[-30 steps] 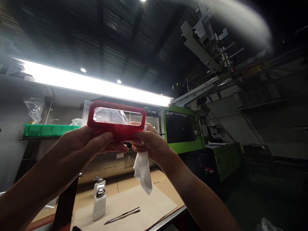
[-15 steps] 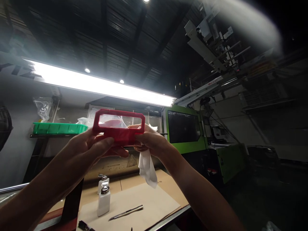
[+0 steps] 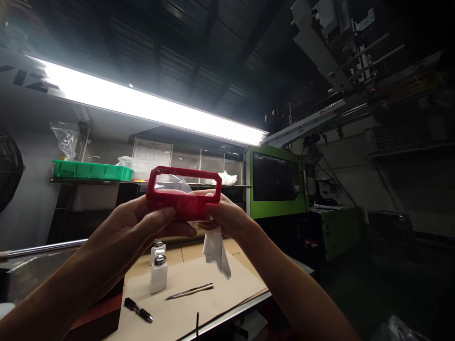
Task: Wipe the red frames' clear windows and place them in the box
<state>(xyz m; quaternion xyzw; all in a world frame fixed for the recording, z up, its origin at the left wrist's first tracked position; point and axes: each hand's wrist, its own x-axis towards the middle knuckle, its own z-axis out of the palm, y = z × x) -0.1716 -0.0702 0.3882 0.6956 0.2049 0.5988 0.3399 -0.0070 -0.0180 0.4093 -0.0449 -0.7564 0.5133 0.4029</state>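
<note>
Above the cardboard-covered bench [image 3: 213, 303], I hold the red frame [image 3: 184, 194] at chest height between both hands, lower against the strip light [image 3: 142, 106] than a second ago, when its window sat just under the glow; the view has tipped down, so a black marker [image 3: 138, 310] now shows beside the white pump bottle [image 3: 158, 274] and the metal tool [image 3: 189, 291]. My left hand [image 3: 142, 227] is curled around the frame's lower left edge, thumb pressed along its front. My right hand [image 3: 223, 215] pinches the lower right edge together with a white cloth [image 3: 215, 251], which hangs below the fingers. Most fingers of both hands lie behind the frame, hidden. What shows through its window is too blurred to name. The green machine [image 3: 277, 184] stands well apart on the right.
</note>
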